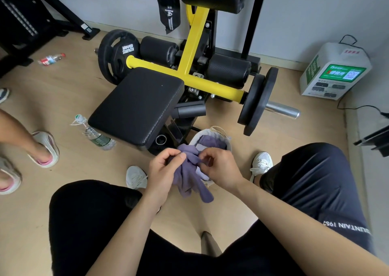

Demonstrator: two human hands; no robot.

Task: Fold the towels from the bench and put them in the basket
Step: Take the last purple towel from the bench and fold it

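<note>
Black shorts (88, 223) frame my view. Beyond them my left hand (166, 168) and right hand (221, 168) both pinch a crumpled purple towel (189, 183) with curled fingers, and it hangs bunched below my fingertips. Just past them sits the white basket (196, 138) with purple cloth (212, 142) inside. The bench pad (136, 107) lies farther off, beyond my left fingers.

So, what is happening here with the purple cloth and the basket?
A seated person holds a crumpled purple towel in both hands, just above a small basket on the floor. The left hand grips one bunch of it and the right hand pinches another part. It is not yet folded. A second purple towel already lies in the basket, beside the black bench.
</note>
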